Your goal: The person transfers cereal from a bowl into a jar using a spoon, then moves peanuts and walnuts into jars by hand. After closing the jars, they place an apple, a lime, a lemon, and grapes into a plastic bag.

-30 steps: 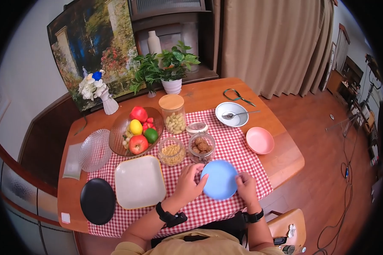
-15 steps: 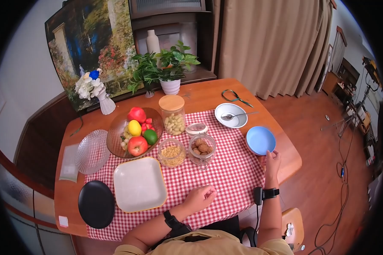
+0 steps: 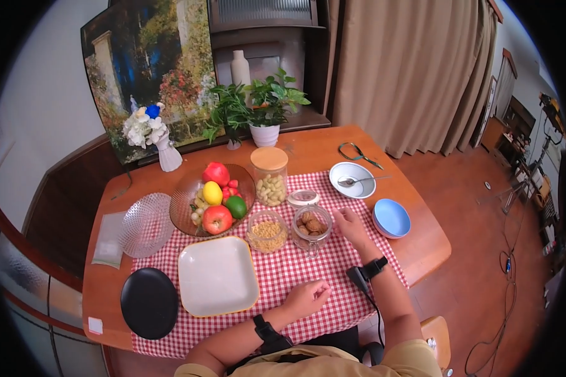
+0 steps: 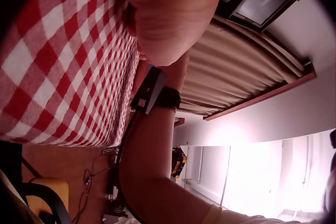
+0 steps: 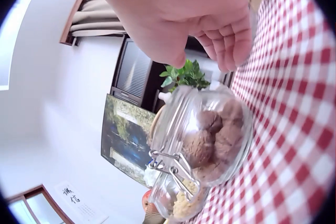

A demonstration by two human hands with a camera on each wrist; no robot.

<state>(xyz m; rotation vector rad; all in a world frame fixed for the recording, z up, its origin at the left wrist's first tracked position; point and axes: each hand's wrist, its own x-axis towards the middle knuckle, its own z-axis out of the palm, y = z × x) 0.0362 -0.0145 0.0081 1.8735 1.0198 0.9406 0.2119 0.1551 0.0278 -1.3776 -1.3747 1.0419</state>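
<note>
My right hand (image 3: 353,227) is beside the clip-top glass jar (image 3: 312,227), fingers parted and holding nothing. In the right wrist view the thumb and fingertips of that hand (image 5: 194,19) hang just past the jar's rim. Brown wrinkled lumps like walnuts (image 5: 202,148) fill the jar, and its lid (image 3: 303,198) lies tipped back behind it. A blue bowl (image 3: 392,217) sits inside a pink bowl (image 3: 396,236) at the table's right. On the checked cloth (image 3: 273,314) rests my left hand (image 3: 308,298), loosely curled around nothing.
Left of the jar are a bowl of yellow kernels (image 3: 267,231), a lidded jar of nuts (image 3: 270,188) and a fruit bowl (image 3: 181,207). A square white dish (image 3: 217,276) and a black plate (image 3: 148,303) lie nearer. A white bowl (image 3: 365,188) with a spoon stands behind.
The blue bowl went from between both hands onto the pink bowl. My right hand let it go and moved left to the walnut jar; the left dropped to the cloth.
</note>
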